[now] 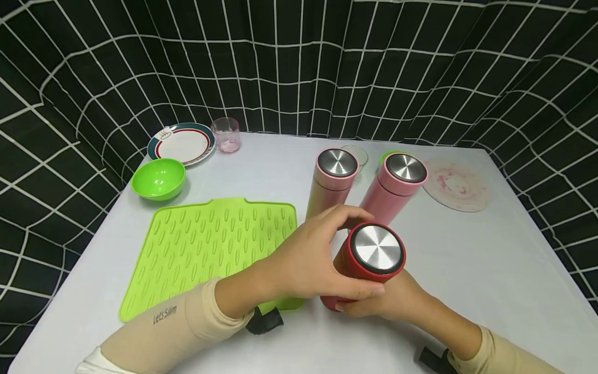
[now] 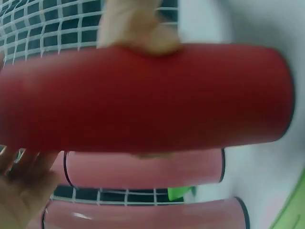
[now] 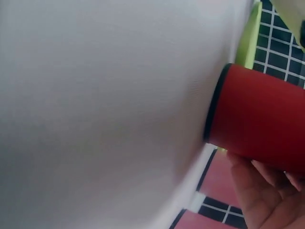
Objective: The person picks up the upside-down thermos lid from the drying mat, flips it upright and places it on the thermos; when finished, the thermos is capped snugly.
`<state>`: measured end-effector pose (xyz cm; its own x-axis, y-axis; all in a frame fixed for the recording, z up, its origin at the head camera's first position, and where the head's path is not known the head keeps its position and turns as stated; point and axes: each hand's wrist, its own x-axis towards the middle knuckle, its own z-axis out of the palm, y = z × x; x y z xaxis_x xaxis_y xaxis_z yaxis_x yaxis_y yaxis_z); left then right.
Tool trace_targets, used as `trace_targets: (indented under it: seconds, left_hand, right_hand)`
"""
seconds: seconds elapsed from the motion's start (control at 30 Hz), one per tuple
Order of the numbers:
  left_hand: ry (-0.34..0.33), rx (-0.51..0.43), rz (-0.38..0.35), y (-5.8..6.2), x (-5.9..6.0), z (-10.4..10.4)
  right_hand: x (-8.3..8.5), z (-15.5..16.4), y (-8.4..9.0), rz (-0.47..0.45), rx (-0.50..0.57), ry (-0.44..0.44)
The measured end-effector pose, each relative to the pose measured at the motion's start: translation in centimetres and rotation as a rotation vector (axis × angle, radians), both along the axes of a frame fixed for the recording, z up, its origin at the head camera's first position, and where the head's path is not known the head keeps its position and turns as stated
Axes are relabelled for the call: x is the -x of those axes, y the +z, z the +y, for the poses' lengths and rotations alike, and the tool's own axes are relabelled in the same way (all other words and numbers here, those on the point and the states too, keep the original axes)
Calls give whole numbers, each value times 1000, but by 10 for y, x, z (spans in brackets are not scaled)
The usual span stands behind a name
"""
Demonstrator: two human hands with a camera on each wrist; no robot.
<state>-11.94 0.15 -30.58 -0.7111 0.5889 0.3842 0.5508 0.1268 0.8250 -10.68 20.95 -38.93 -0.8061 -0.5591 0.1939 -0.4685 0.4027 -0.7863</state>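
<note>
A red thermos bottle (image 1: 377,248) with a brushed metal lid top stands nearly upright in front of me, held by both hands. My left hand (image 1: 310,254) grips it near the lid, thumb across the front and fingers reaching behind. Lower on the body, my right hand (image 1: 397,300) holds it from the right side. The right wrist view has the bottle's dark-rimmed base (image 3: 219,102) close to the white table, with the right hand's fingers (image 3: 255,186) along its side. Just behind stand two pink thermos bottles, one left (image 1: 333,179) and one right (image 1: 392,189).
A green ridged mat (image 1: 205,249) lies left of the bottle. Further back left are a green bowl (image 1: 159,179), a rimmed plate (image 1: 184,144) and a pinkish glass (image 1: 226,136). Behind the pink bottles stands a clear glass (image 1: 359,155); a round pale board (image 1: 458,187) lies at right.
</note>
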Motion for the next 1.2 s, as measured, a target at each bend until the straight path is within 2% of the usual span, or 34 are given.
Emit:
trace_targets:
  seconds: [0.07, 0.17, 0.23, 0.33, 0.53, 0.63, 0.7, 0.73, 0.83, 0.97, 1.07, 1.2]
  left_hand:
    - [95, -8, 70, -1, -6, 1]
    - [124, -103, 110, -2, -9, 5]
    - [91, -169, 98, -2, -7, 6]
    - [2, -222, 44, -3, -1, 5]
    - [-155, -192, -98, -4, 13, 2]
    - [-194, -178, -149, -5, 15, 3]
    - [-204, -151, -157, -5, 15, 2]
    - [-204, -131, -149, -5, 14, 1]
    - [-157, -69, -95, -7, 10, -5]
    - [-40, -19, -7, -16, 8, -23]
    - [24, 4, 10, -22, 9, -37]
    - [68, 48, -12, -26, 12, -51]
  right_hand:
    - [1, -1, 0, 22, 12, 31]
    - [0, -2, 3, 7, 14, 47]
    - [1, -2, 4, -8, 26, 63]
    - [3, -3, 6, -23, 40, 70]
    - [3, -2, 5, -26, 37, 25]
    - [3, -1, 4, -49, 59, 23]
    - [3, 1, 5, -62, 53, 29]
    - [0, 5, 6, -66, 43, 5]
    - [-9, 22, 10, -20, -19, -88]
    - [-18, 59, 13, 5, -45, -227]
    - [-11, 87, 15, -18, -40, -298]
    - [9, 118, 17, -51, -104, -380]
